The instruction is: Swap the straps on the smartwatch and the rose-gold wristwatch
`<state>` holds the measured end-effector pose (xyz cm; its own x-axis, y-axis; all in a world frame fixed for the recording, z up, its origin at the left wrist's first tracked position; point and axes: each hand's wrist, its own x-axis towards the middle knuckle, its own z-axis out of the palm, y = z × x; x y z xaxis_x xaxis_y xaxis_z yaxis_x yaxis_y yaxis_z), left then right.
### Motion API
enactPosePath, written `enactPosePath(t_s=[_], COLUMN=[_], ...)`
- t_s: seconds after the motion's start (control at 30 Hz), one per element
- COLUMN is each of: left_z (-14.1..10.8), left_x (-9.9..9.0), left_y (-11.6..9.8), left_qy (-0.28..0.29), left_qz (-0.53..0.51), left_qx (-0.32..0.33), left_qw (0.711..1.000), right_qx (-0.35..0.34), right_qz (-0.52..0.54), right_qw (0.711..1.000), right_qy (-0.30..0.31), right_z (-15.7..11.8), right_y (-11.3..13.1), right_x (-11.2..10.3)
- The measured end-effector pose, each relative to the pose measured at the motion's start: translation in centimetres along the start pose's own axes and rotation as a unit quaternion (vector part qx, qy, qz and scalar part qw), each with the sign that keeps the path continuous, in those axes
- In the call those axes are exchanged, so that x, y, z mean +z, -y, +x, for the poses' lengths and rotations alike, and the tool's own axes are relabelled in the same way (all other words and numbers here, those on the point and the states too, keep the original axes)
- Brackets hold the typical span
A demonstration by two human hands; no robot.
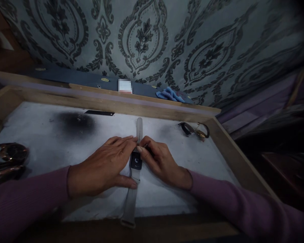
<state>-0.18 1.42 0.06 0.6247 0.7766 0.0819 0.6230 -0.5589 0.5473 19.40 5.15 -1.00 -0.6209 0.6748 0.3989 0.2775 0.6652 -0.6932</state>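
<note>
A smartwatch with a dark screen and a pale grey strap lies lengthwise on the white surface in front of me. My left hand holds it from the left, fingers stretched toward the upper strap and thumb resting on the lower strap. From the right, my right hand is closed in a pinch where the upper strap meets the watch case. The fingertips of both hands meet there and hide the joint. Whether a small tool is also between the right fingers cannot be made out.
Wristwatches lie at the left, and another dark-strapped watch at the right rear. A flat black strip rests by the back wooden rim. Beyond the rim are a blue cloth and a small white box.
</note>
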Motion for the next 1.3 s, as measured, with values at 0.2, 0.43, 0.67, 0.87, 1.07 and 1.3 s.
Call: enactPosePath(t_s=[0.2, 0.43, 0.67, 0.87, 1.07, 1.3], left_z=[0.1, 0.0, -0.1, -0.3, -0.3, -0.2], left_x=[-0.3, -0.5, -0.4, -0.6, -0.9, -2.0], left_y=[-0.2, -0.2, 0.1, 0.2, 0.1, -1.8], left_qy=[0.010, 0.016, 0.015, 0.012, 0.004, 0.050], left_qz=[0.001, -0.005, -0.005, -0.004, -0.007, 0.066], left_qx=[0.000, -0.004, 0.011, 0.017, 0.043, 0.027], left_qw=[1.000, 1.000, 1.000, 1.000, 0.999, 0.996], right_qx=[-0.020, -0.006, 0.070, 0.070, 0.083, 0.092], right_qz=[-0.005, -0.001, 0.089, 0.106, 0.134, 0.076], right_qw=[1.000, 1.000, 0.993, 0.990, 0.985, 0.986], right_qy=[0.005, -0.003, -0.033, -0.063, 0.073, 0.117], right_z=[0.1, 0.1, -0.1, 0.2, 1.1, 1.9], right_y=[0.0, 0.0, -0.3, -0.7, -0.9, -1.0], right_x=[-0.1, -0.1, 0.0, -0.5, -1.9, -2.8])
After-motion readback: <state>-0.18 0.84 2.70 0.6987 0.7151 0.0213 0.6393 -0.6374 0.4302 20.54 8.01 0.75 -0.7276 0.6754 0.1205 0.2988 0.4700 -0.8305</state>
